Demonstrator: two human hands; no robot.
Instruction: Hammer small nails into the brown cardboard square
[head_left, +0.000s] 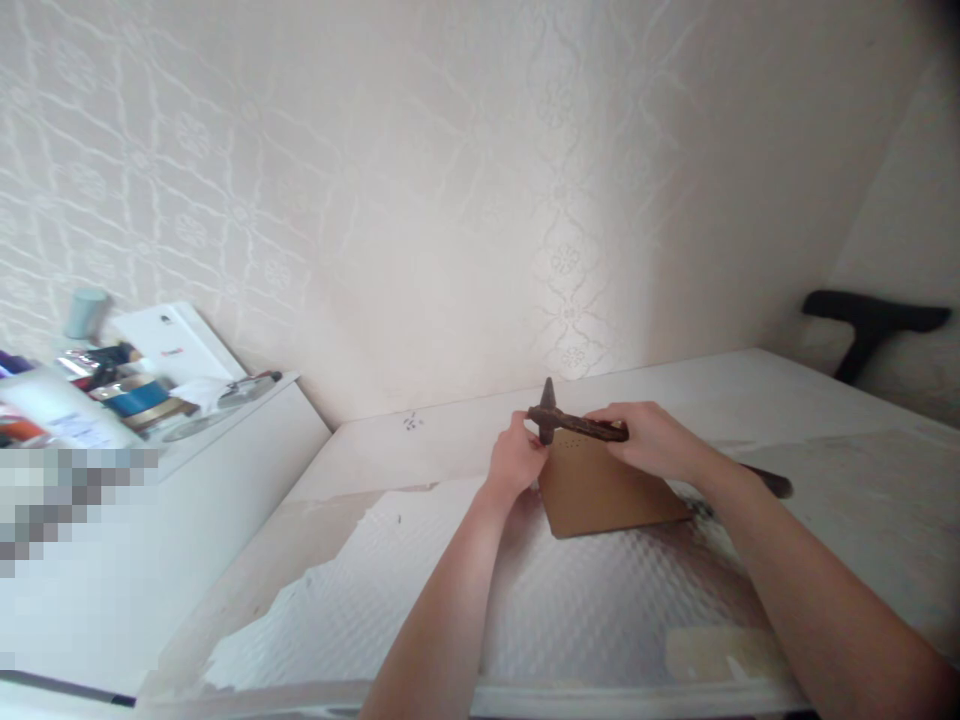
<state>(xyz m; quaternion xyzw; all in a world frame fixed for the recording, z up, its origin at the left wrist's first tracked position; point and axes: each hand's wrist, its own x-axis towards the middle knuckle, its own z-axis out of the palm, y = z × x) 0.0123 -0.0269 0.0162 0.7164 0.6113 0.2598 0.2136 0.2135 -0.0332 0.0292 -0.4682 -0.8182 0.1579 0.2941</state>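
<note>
Head-worn camera, the only view: it looks forward and slightly down across a tabletop (pixel 825 400) toward a papered wall (pixel 450 200) that fills the upper half. Both forearms enter from the bottom edge. The left hand (pixel 516 462) and right hand (pixel 652 440) meet on a hammer (pixel 577 427) near mid-frame, close to the lens. A cluttered cabinet (pixel 225 440) edges the left, a dark armrest (pixel 870 320) the far right.
</note>
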